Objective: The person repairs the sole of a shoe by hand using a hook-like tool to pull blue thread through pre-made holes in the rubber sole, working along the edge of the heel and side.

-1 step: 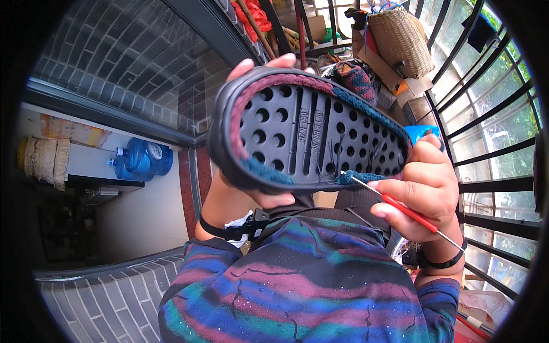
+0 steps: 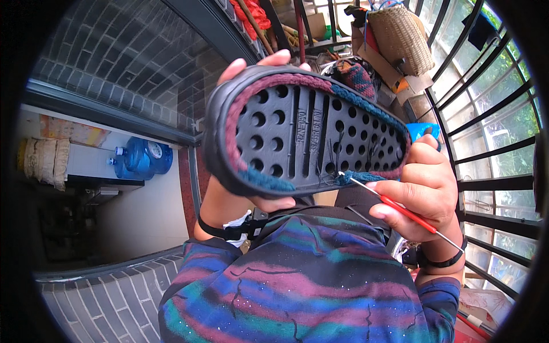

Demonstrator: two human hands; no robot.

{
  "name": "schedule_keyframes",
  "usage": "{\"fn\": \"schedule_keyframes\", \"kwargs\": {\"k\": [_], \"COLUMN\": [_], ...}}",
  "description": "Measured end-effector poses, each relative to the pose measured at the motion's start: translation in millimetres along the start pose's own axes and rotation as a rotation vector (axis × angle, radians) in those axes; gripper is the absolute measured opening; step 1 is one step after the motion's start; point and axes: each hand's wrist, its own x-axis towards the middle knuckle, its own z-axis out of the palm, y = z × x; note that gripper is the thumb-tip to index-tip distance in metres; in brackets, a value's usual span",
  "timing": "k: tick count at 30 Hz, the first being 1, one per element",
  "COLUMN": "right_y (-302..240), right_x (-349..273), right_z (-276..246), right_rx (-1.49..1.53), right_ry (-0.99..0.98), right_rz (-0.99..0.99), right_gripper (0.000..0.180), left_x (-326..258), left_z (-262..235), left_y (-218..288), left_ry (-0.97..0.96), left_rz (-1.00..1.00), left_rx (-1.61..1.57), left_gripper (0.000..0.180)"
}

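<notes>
A black shoe sole (image 2: 309, 134) is held up in front of me, its holed underside facing me. Plum and teal yarn trim (image 2: 243, 117) runs around its inner edge, with a gap along the near side. My left hand (image 2: 274, 204) grips the wide end from behind, thumb below and fingertips above; its palm is hidden. In my right hand (image 2: 429, 186) is a crochet hook (image 2: 403, 210) with a red handle, its tip at the loose end of the teal trim (image 2: 346, 178). Right fingers also touch the sole's narrow end. Dark thread strands (image 2: 337, 151) lie over the holes.
Black window bars (image 2: 492, 186) line the right side. Beyond the sole are a woven basket (image 2: 403, 43), cardboard, a patterned knitted piece (image 2: 354, 79) and a blue packet (image 2: 423, 132). Blue water jugs (image 2: 146, 157) stand at left behind a dark door frame (image 2: 108, 111).
The sole's wide end has shifted slightly left and down, with my left fingers moving along. My right hand and the crochet hook have barely moved.
</notes>
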Motion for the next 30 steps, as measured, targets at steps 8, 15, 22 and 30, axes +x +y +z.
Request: {"fn": "schedule_keyframes", "kwargs": {"k": [8,15,22,30], "right_y": [4.4,1.8,-6.0,-7.3], "right_x": [-3.6,2.9,10.5,17.9], "right_z": [0.2,6.3,8.1,6.0], "right_rx": [0.497,0.749,0.753,0.666], "right_ry": [-0.128,-0.156,-0.193,-0.257], "right_rz": [0.229,0.347,0.482,0.382], "right_gripper": [0.023,0.021,0.029,0.023], "left_x": [3.7,-13.8,-17.0,-31.8], "left_z": [23.6,26.7,23.2,4.7], "left_y": [10.9,18.8,54.4,38.7], "left_ry": [-0.078,0.027,0.072,-0.017], "left_rz": [0.104,0.169,-0.173,0.037], "left_rx": [-0.714,-0.417,-0.31,-0.389], "left_gripper": [0.067,0.055,0.06,0.068]}}
